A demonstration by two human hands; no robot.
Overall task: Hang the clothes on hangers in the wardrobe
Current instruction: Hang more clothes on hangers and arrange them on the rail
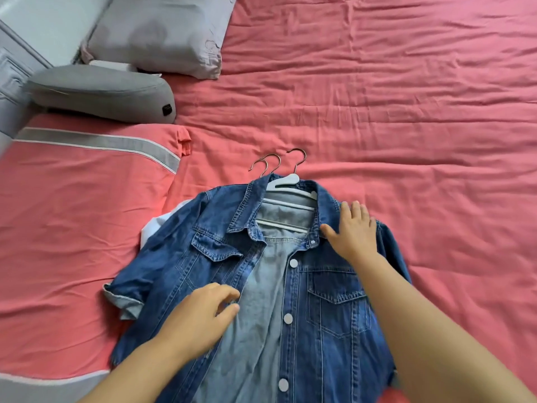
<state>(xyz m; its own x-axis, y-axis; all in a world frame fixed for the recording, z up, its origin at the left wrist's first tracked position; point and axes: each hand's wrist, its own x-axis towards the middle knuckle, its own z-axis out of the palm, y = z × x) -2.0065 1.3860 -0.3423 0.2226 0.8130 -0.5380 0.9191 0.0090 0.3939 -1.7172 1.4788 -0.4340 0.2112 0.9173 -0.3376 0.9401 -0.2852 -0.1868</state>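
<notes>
We note a denim jacket (290, 286) lying front-up and unbuttoned on the pink bed cover (406, 112). A white hanger (286, 184) sits inside the jacket's collar, its metal hook pointing away from the jacket onto the cover. Two more hooks (266, 165) show just beside it, above the collar; their hanger bodies are hidden under the denim. A white garment (158, 225) peeks out from beneath the jacket's shoulder. Our left hand (200, 312) rests on the jacket's front edge, fingers curled at the placket; whether it pinches cloth we cannot tell. Our right hand (353, 231) lies flat on the jacket's shoulder, fingers straight. Well beyond the jacket lie a grey cushion (101, 94) and a pale pillow (162, 33).
</notes>
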